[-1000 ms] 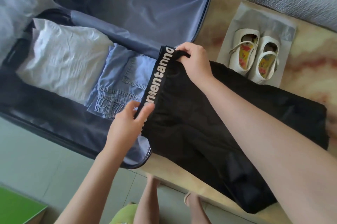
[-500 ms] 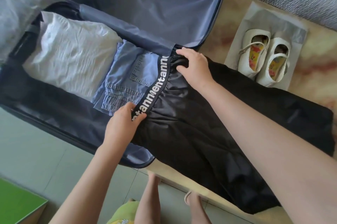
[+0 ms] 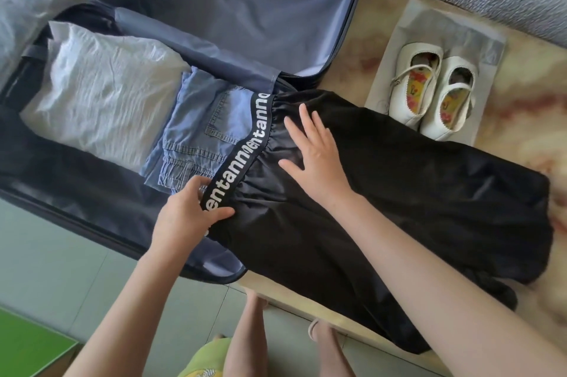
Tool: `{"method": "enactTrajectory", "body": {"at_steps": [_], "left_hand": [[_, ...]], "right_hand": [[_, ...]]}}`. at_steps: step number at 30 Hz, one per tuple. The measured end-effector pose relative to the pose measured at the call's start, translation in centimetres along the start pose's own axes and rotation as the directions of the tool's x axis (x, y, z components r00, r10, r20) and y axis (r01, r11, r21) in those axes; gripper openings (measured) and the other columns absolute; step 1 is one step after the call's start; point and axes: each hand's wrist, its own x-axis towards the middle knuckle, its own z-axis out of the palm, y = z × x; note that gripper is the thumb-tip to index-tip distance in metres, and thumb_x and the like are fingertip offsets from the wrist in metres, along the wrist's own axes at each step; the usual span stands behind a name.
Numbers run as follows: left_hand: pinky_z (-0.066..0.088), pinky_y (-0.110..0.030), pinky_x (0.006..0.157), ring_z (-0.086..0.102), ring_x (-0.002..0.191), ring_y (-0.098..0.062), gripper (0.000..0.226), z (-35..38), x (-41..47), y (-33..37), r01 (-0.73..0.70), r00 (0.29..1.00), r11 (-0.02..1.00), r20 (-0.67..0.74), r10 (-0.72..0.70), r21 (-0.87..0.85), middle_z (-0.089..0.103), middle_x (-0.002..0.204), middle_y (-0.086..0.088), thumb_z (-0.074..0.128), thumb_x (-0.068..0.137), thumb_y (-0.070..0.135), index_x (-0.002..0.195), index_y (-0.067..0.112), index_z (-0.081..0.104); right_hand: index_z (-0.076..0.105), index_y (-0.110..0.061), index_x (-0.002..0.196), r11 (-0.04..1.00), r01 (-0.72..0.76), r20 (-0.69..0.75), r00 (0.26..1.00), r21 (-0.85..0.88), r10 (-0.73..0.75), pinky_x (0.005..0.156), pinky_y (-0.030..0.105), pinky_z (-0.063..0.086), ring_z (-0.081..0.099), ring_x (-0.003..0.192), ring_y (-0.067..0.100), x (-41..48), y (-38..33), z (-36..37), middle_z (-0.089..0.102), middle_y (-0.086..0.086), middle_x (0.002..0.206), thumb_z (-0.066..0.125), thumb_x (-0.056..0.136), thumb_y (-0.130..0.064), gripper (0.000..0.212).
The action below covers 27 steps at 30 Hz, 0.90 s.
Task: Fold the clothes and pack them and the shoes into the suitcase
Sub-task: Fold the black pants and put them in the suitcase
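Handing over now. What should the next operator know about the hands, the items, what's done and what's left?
Left hand pinches the waistband of the black trousers; right hand lies flat on them, fingers spread.
Trousers lie spread mostly on the table, waistband end over the suitcase.
Done: white garment and denim garment folded inside.
Left: fold and pack the trousers, then the white shoes, on a grey bag on the table.

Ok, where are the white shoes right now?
Upper right of the head view: the white shoes sit side by side on a grey bag on the table, outside the suitcase, just beyond the black trousers.
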Motion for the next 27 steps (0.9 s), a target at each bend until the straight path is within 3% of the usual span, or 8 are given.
{"method": "enactTrajectory", "body": {"at_steps": [2, 4, 7, 10, 11, 13, 21, 27], "left_hand": [[0.045, -0.040, 0.092, 0.054, 0.109, -0.026, 0.071, 0.8, 0.1, -0.1, -0.008, 0.999, 0.994, -0.032, 0.011, 0.107, 0.057, 0.121, -0.005, 0.078, 0.075, 0.038, 0.136, 0.023, 0.044], [0.033, -0.043, 0.103, 0.040, 0.123, -0.030, 0.072, 1.3, 0.2, 0.1, -0.086, 0.981, 0.983, -0.160, 0.112, 0.163, 0.048, 0.131, -0.009, 0.075, 0.078, 0.035, 0.141, 0.020, 0.042], [0.031, -0.042, 0.106, 0.033, 0.124, -0.026, 0.053, 2.1, -0.6, 1.8, -0.285, 0.903, 0.956, -0.314, 0.293, 0.071, 0.045, 0.132, -0.007, 0.069, 0.085, 0.018, 0.134, 0.020, 0.050], [0.035, -0.027, 0.105, 0.039, 0.120, -0.021, 0.038, 3.5, -1.7, 4.4, -0.477, 0.827, 0.878, -0.323, 0.460, 0.028, 0.050, 0.127, -0.004, 0.062, 0.088, 0.006, 0.124, 0.018, 0.060], [0.037, -0.025, 0.103, 0.041, 0.120, -0.021, 0.035, 4.2, -2.1, 5.3, -0.530, 0.802, 0.848, -0.308, 0.513, 0.032, 0.052, 0.126, -0.003, 0.060, 0.088, 0.004, 0.121, 0.017, 0.062], [0.043, -0.035, 0.100, 0.043, 0.121, -0.019, 0.033, 6.0, -2.9, 7.1, -0.605, 0.762, 0.795, -0.260, 0.594, 0.043, 0.053, 0.126, 0.000, 0.060, 0.088, 0.002, 0.117, 0.017, 0.065], [0.035, -0.042, 0.110, 0.043, 0.133, -0.022, 0.036, 15.9, -6.3, 11.7, -0.723, 0.691, 0.686, 0.074, 0.719, 0.082, 0.056, 0.133, -0.003, 0.063, 0.088, 0.007, 0.121, 0.019, 0.065], [0.015, -0.033, 0.118, 0.022, 0.143, -0.016, 0.043, 20.4, -7.0, 12.0, -0.706, 0.703, 0.683, 0.302, 0.644, 0.185, 0.036, 0.150, 0.002, 0.049, 0.098, 0.020, 0.140, 0.026, 0.046]], "right_hand": [[0.026, -0.021, 0.150, 1.000, -0.012, 0.004, 1.000, -0.023, 0.012, 0.118, 0.043, 0.003, -0.005, 0.148, 0.025, -0.4, 0.3, 0.5, -0.002, 0.002, 0.161, 0.054, 0.095, -0.037, 0.064], [0.026, -0.022, 0.151, 0.999, -0.020, -0.024, 0.999, 0.045, 0.021, 0.118, 0.040, 0.000, -0.005, 0.148, 0.023, -0.7, 0.3, 0.4, -0.001, 0.001, 0.161, 0.052, 0.096, -0.037, 0.062], [0.027, -0.022, 0.150, 0.985, -0.060, -0.081, 0.994, 0.164, 0.074, 0.117, 0.036, 0.000, 0.001, 0.148, 0.021, -1.9, 0.5, -0.1, 0.003, 0.001, 0.161, 0.052, 0.097, -0.034, 0.060], [0.033, -0.025, 0.148, 0.953, -0.167, -0.086, 0.977, 0.254, 0.194, 0.116, 0.033, 0.002, 0.009, 0.146, 0.012, -4.6, 1.3, -0.3, 0.010, -0.001, 0.160, 0.051, 0.097, -0.031, 0.054], [0.035, -0.026, 0.147, 0.941, -0.208, -0.077, 0.969, 0.266, 0.236, 0.116, 0.033, 0.003, 0.008, 0.144, 0.006, -5.8, 1.8, -0.5, 0.011, -0.003, 0.160, 0.051, 0.098, -0.030, 0.052], [0.036, -0.026, 0.145, 0.920, -0.277, -0.072, 0.949, 0.276, 0.307, 0.118, 0.035, 0.007, 0.006, 0.141, 0.001, -8.5, 3.3, -0.8, 0.013, -0.005, 0.160, 0.050, 0.098, -0.028, 0.049], [0.052, -0.022, 0.135, 0.783, -0.520, -0.248, 0.754, 0.341, 0.608, 0.112, 0.046, 0.032, 0.025, 0.141, 0.016, -20.1, 11.2, -2.5, 0.035, -0.004, 0.152, 0.056, 0.094, -0.013, 0.042], [0.062, -0.013, 0.125, 0.791, -0.557, -0.234, 0.758, 0.254, 0.609, 0.110, 0.043, 0.032, 0.046, 0.129, 0.025, -25.3, 14.7, -1.4, 0.049, 0.005, 0.142, 0.065, 0.088, -0.008, 0.038]]}}
